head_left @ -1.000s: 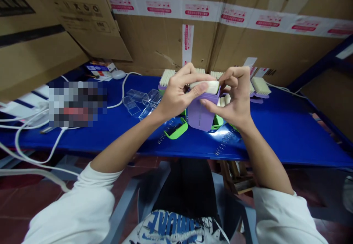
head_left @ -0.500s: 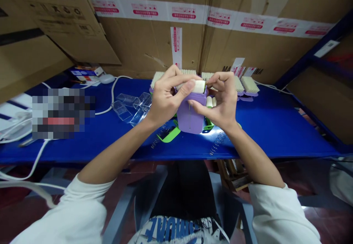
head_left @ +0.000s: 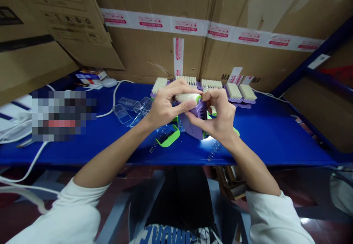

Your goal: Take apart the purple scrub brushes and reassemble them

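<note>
A purple plastic housing (head_left: 193, 129) is held up over the table between my two hands. A cream ribbed roller (head_left: 187, 97) with a green end lies across its top. My left hand (head_left: 167, 104) is closed on the roller and the housing's left side, thumb in front and fingers over the top. My right hand (head_left: 219, 113) pinches the housing's right side, thumb low on the front and fingertips by the roller's green end. A small coil (head_left: 205, 88) shows just above those fingertips; whether they touch it, I cannot tell. Part of the housing is hidden by my hands.
Several cream-bristled purple pieces (head_left: 239, 92) line the back of the blue table (head_left: 270, 133). Clear plastic boxes (head_left: 122, 114) lie left of my hands. A green frame (head_left: 169, 138) and loose springs (head_left: 214, 150) lie in front. Cardboard (head_left: 154, 49) walls the back.
The housing has tilted and turned, so its ribbed right side and the roller's green end now show more. Both hands keep hold of it. The view has shifted slightly.
</note>
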Available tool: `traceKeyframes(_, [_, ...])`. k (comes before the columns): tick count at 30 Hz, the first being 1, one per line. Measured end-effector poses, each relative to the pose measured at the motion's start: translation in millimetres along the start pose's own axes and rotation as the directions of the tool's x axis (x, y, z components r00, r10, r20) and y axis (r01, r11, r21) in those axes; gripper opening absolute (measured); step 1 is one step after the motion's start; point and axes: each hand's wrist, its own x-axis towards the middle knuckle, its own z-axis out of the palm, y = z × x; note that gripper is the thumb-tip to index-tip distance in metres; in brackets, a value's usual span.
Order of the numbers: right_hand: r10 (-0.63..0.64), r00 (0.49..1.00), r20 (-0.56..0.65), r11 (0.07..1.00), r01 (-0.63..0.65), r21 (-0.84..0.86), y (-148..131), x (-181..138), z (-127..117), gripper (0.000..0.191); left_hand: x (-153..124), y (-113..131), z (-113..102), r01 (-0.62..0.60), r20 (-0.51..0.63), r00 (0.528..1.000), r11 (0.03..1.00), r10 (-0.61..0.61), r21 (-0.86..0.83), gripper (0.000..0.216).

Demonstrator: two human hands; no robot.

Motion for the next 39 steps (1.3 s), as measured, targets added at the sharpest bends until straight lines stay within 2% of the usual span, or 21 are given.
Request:
traceKeyframes(6, [0.094, 0.991, 0.096, 0.994, -0.100, 0.053, 1.6, -1.7, -1.8, 0.043, -10.0, -9.9, 8.4, 0.009, -0.122, 0.992, 0.999, -0.003, 0.048, 0.044])
traceKeyframes(10, [0.092, 0.991, 0.094, 0.994, -0.097, 0.050, -0.9, -3.2, -1.3, 0.045, -13.9, -7.6, 13.0, 0.005, -0.172, 0.985, 0.995, 0.012, 0.101, 0.041])
traceKeyframes(13, [0.112, 0.991, 0.067, 0.990, -0.117, 0.075, 0.5, -4.2, -3.0, 0.046, -10.4, 2.3, 12.3, -0.041, -0.137, 0.989, 0.991, 0.058, 0.124, 0.039])
traceKeyframes(18, [0.231, 0.972, 0.031, 0.967, -0.233, 0.104, 13.7, -2.5, -15.0, 0.061, -3.4, 14.1, 9.6, -0.123, -0.049, 0.990, 0.980, 0.133, 0.157, 0.046])
traceKeyframes(22, [0.299, 0.953, 0.057, 0.935, -0.304, 0.184, 27.8, 1.0, -20.5, 0.054, -6.3, 5.1, 8.5, -0.066, -0.097, 0.992, 0.991, 0.077, 0.118, 0.060])
traceKeyframes(25, [0.258, 0.966, 0.018, 0.935, -0.255, 0.248, 37.1, 1.3, -15.4, 0.054, -11.6, -3.8, 9.8, -0.011, -0.090, 0.996, 0.997, 0.018, 0.072, 0.083])
traceKeyframes(27, [0.217, 0.976, -0.007, 0.936, -0.206, 0.285, 41.4, 0.4, -10.4, 0.050, -14.8, -5.6, 11.7, -0.001, -0.055, 0.998, 0.998, 0.004, 0.064, 0.090])
traceKeyframes(29, [0.188, 0.982, -0.004, 0.932, -0.177, 0.316, 43.8, -0.4, -7.6, 0.048, -16.4, -3.1, 13.0, -0.035, -0.048, 0.998, 0.995, 0.040, 0.095, 0.086])
traceKeyframes(33, [0.127, 0.992, 0.017, 0.937, -0.125, 0.325, 45.2, 1.5, -12.3, 0.048, -15.6, 7.2, 10.2, -0.172, -0.055, 0.980, 0.955, 0.191, 0.239, 0.067])
traceKeyframes(36, [0.074, 0.995, 0.066, 0.944, -0.091, 0.317, 46.9, 6.1, -20.9, 0.039, -15.3, 11.1, 5.6, -0.248, -0.063, 0.958, 0.920, 0.279, 0.304, 0.063])
traceKeyframes(39, [0.050, 0.991, 0.126, 0.942, -0.089, 0.324, 50.4, 9.5, -27.6, 0.039, -16.2, 9.8, 1.8, -0.239, -0.046, 0.963, 0.917, 0.267, 0.318, 0.062])
